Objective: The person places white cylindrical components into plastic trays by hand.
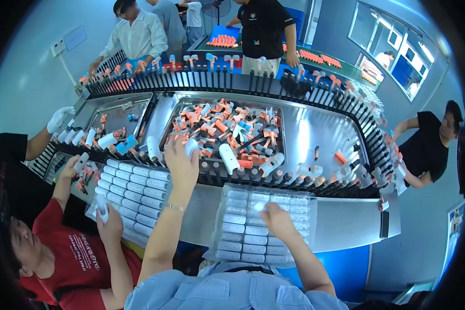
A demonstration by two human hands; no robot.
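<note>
My left hand point(181, 157) reaches up to the near row of posts, fingers curled round a pale curved plastic shell point(191, 146). Its fingers partly cover the shell, and I cannot tell whether it touches a post. Over a clear blister tray point(307, 227) my right hand point(277, 216) pinches a small white piece point(260, 206). White oblong shells point(234, 219) fill the tray's nearer and left pockets; the far and right pockets look bare. White curved shells point(228, 158) sit on posts between my hands.
A steel tray point(173, 121) of orange, grey and black parts lies beyond the posts. Black posts point(232, 80) ring the moving line. At left, a person in red point(62, 253) handles shells beside another filled tray point(132, 196). Other people stand around the line.
</note>
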